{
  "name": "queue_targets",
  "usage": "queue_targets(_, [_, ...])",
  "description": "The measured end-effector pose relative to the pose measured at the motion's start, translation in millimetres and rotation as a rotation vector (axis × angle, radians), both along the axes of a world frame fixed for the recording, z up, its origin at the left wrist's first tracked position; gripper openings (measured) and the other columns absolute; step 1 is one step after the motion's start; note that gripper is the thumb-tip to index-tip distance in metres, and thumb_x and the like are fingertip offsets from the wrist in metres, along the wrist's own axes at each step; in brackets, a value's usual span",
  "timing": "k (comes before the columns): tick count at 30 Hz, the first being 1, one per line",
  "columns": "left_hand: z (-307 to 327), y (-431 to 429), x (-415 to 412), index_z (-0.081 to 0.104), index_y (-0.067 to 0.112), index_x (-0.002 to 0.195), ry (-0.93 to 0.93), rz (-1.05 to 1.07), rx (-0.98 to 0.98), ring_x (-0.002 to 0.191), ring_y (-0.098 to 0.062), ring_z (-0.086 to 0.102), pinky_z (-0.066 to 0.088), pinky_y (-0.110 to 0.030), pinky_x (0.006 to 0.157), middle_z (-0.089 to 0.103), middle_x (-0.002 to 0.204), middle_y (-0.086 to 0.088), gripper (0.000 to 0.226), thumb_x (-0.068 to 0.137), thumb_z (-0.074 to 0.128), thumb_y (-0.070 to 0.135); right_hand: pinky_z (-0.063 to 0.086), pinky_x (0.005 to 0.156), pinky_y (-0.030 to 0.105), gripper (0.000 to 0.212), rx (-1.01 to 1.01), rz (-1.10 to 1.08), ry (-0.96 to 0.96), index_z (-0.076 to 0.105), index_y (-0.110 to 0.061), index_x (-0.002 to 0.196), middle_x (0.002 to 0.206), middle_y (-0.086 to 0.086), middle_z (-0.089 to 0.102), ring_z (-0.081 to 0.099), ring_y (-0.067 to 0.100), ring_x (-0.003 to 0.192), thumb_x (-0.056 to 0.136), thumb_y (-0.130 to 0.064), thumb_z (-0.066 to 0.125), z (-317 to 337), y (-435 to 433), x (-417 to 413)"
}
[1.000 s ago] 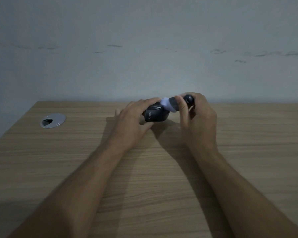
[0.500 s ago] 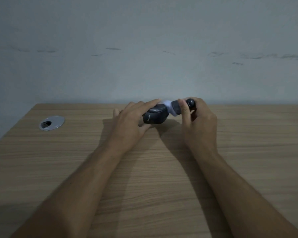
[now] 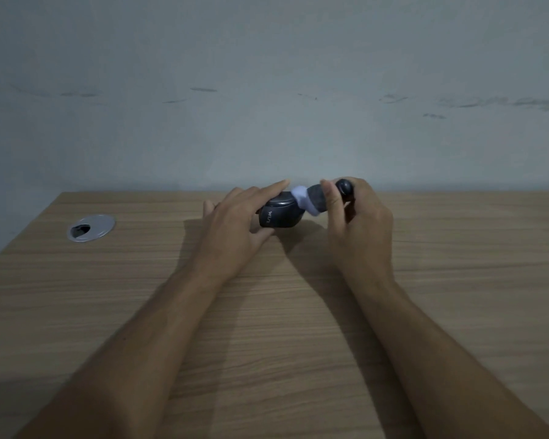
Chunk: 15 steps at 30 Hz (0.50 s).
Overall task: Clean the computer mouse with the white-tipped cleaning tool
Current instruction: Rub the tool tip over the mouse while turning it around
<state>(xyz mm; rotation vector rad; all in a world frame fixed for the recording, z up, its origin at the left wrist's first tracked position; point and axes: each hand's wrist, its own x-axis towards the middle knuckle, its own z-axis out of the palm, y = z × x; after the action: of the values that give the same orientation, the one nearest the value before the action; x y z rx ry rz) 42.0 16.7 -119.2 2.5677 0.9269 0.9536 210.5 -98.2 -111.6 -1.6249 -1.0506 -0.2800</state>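
Head-camera view, the only one: a dark computer mouse [image 3: 279, 215] sits near the centre of the frame, toward the far edge of a wooden desk [image 3: 457, 264], just in front of a pale, scuffed wall [image 3: 267, 74]. The left hand [image 3: 235, 229] steadies it, forefinger stretched along the top of the shell and thumb tucked against the near side, so the mouse is pinched lightly between them. The right hand [image 3: 358, 217] is curled closed around the dark handle of the white-tipped cleaning tool [image 3: 314, 201], thumb laid across its grey collar. The white tip touches the upper right end of the mouse.

The mouse looks like a small, rigid plastic shell, rounded and smooth with a faint sheen and pale lettering on its near side. It should be light and somewhat slippery, liable to skate on the desk under sideways rubbing, so holding it by its flanks (as the left hand does) seems the sound choice. The tool's tip appears soft and rounded, perhaps foam or cloth; blur hides its texture. Its handle ends in a glossy black knob.

Woodgrain laminate covers the desk, matte and streaked. In the left middle of the frame lies a round silver cable grommet [image 3: 91, 227], well apart from both hands.
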Motion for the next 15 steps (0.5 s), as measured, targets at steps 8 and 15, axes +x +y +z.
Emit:
queue_targets(8, [4.3,-2.2,-1.2,0.047,0.049,0.161,0.01,-0.001,-0.072,0.118,-0.016,0.058,0.036,-0.045,0.091,0.071,0.133,0.018,0.1,0.08,0.074,-0.001,0.04,0.072,0.006,0.016,-0.004,0.191,-0.091,0.07,-0.01,0.106,0.091,-0.004,0.068,0.059,0.007,0.075,0.109,-0.026,0.067,2.9,-0.1,-23.6])
queue_targets(15, [3.4,-1.4,-3.1,0.062,0.044,0.148,-0.068,-0.035,-0.108,0.117,-0.015,0.064,0.047,-0.059,0.104,0.071,0.126,0.023,0.081,0.075,0.081,0.016,0.042,0.069,0.013,0.021,0.028,0.083,-0.036,0.071,-0.012,0.104,0.089,-0.005,0.068,0.058,0.008,0.074,0.11,-0.032,0.066,1.7,2.1,-19.1])
